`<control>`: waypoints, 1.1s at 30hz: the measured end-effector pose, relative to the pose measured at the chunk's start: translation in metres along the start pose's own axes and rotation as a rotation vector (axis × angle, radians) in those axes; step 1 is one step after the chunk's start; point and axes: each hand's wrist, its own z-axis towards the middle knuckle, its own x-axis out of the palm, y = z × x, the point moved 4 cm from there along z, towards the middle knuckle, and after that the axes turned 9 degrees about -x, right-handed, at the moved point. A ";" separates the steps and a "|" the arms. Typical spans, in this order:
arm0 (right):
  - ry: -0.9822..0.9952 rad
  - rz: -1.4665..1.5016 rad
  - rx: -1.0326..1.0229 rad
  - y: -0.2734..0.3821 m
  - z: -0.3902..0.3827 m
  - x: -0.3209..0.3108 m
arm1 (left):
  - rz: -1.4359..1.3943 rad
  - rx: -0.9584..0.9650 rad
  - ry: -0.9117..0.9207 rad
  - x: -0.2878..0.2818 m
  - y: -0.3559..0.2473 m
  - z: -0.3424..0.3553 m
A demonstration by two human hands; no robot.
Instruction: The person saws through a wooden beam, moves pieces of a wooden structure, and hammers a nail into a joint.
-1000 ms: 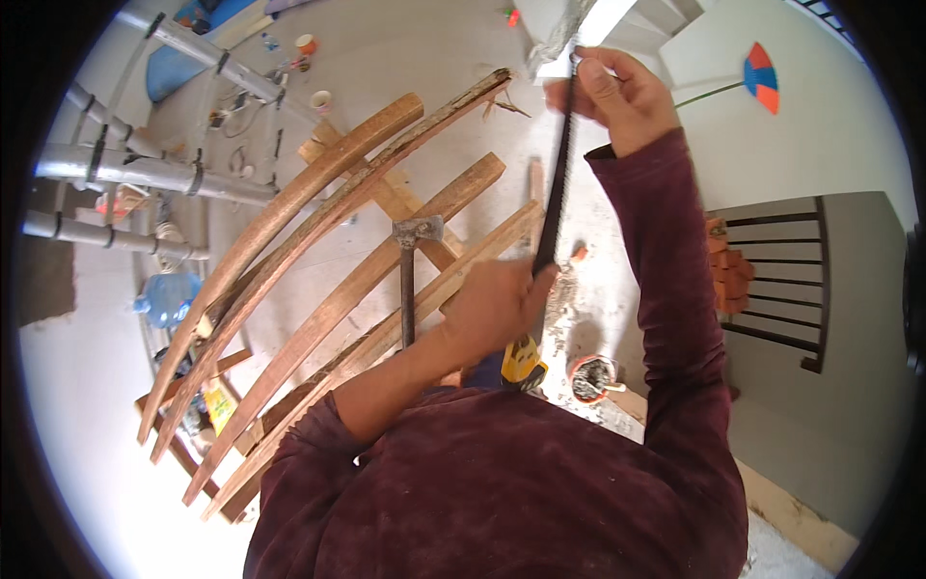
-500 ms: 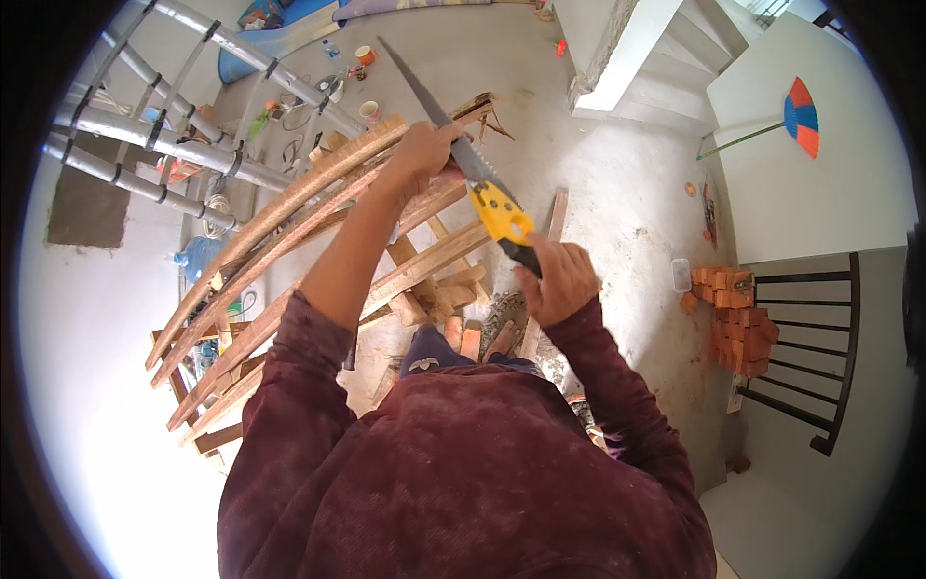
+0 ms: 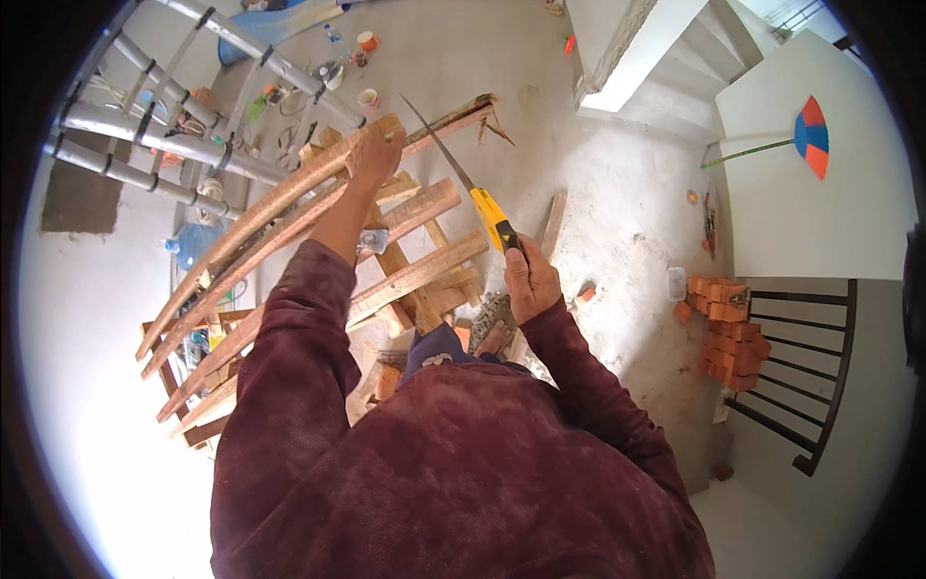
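My right hand (image 3: 531, 280) is closed round the yellow and black handle of a handsaw (image 3: 491, 214). The saw's narrow grey blade points up and to the left, past the ends of the timber and apart from my left hand. My left hand (image 3: 377, 152) grips the outermost wooden beam (image 3: 289, 198) close to its far end; part of the fingers is hidden behind the hand. More long beams (image 3: 415, 275) lie beside it, raised on crossed pieces of timber, with my left forearm reaching over them.
Silvery ladder-like poles (image 3: 174, 140) stand at the upper left. Cups (image 3: 367, 99) and a bottle lie on the floor beyond. A loose plank (image 3: 554, 222) is right of the timber. Stacked orange bricks (image 3: 733, 347) sit by a dark railing (image 3: 839, 386); stairs rise at the upper right.
My left hand has let go of the saw blade and moved left onto the beam's end. The saw has turned in my right hand, which has drawn slightly left and stays closed on the handle.
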 end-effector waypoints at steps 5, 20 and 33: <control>0.023 -0.055 -0.007 -0.002 0.000 0.008 | 0.028 -0.037 0.038 0.000 -0.007 -0.005; 0.228 -0.116 0.078 0.040 0.006 0.015 | 0.168 -0.072 0.215 0.041 0.016 0.035; -0.224 0.416 -0.027 0.037 0.014 -0.032 | -0.289 0.662 -0.334 -0.004 -0.052 0.000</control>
